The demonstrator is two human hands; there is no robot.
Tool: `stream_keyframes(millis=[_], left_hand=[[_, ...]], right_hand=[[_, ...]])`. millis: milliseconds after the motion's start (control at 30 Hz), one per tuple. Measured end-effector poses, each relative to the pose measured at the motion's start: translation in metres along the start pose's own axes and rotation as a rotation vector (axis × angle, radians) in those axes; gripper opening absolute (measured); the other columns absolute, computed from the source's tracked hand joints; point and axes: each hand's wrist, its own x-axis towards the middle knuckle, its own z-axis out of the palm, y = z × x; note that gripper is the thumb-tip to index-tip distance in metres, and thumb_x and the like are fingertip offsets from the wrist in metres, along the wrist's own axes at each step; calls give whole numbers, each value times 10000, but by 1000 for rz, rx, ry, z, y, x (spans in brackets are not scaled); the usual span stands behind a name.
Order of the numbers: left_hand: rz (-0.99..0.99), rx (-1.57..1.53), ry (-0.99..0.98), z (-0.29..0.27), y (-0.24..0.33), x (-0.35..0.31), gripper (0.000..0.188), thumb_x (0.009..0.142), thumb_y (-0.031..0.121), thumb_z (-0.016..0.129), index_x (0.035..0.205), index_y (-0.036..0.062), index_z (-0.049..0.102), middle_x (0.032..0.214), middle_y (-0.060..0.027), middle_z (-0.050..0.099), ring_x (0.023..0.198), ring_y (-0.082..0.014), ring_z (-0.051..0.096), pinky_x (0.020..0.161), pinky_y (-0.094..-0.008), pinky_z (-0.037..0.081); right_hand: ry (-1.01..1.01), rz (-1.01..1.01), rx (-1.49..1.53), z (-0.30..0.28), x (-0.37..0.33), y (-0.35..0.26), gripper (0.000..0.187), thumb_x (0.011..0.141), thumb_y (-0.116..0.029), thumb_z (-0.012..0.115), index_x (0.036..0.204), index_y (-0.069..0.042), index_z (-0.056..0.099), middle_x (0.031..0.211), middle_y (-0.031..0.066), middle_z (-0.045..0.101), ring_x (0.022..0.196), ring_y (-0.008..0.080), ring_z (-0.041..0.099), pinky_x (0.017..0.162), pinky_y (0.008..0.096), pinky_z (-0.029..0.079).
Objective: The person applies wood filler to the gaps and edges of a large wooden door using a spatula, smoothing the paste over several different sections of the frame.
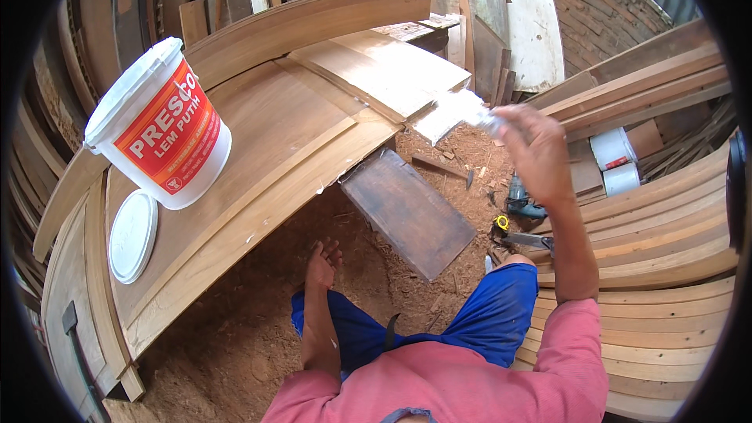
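Observation:
Raised at the right, my right hand (536, 149) is closed on a bright whitish piece of plastic (468, 108), which looks like a bag; glare hides its exact shape. It is held near the end of a pale board (392, 63). My left hand (323, 264) hangs over my left knee with its fingers apart and nothing in it. On the wooden panel (258, 133) stands a large white glue bucket (210, 141) with a red label. A round white lid (133, 236) lies beside the bucket.
A curved wooden piece (313, 19) lies along the panel's far side. A dark board (411, 215) slants between the panel and the sawdust-covered ground. A yellow tape measure (500, 223) and a teal power tool (523, 202) lie near my right knee. Stacked curved planks (650, 243) fill the right side.

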Motion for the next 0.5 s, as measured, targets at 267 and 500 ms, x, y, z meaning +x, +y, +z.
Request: stream_keyframes(millis=[267, 500], left_hand=[[11, 18, 5, 4, -1, 2, 358, 996, 406, 575, 1241, 148, 616, 1128, -61, 707, 876, -202, 665, 741, -361, 548], [-14, 16, 1, 3, -3, 7, 355, 996, 418, 574, 1242, 164, 617, 1136, -51, 697, 922, -203, 641, 782, -369, 528]], right_hand=[[-132, 315, 190, -5, 19, 63, 276, 902, -74, 606, 1116, 75, 697, 827, 73, 701, 725, 75, 613, 668, 226, 489], [-287, 322, 193, 5, 5, 6, 290, 898, -47, 605, 1143, 81, 691, 845, 66, 700, 694, 70, 606, 613, 228, 485]])
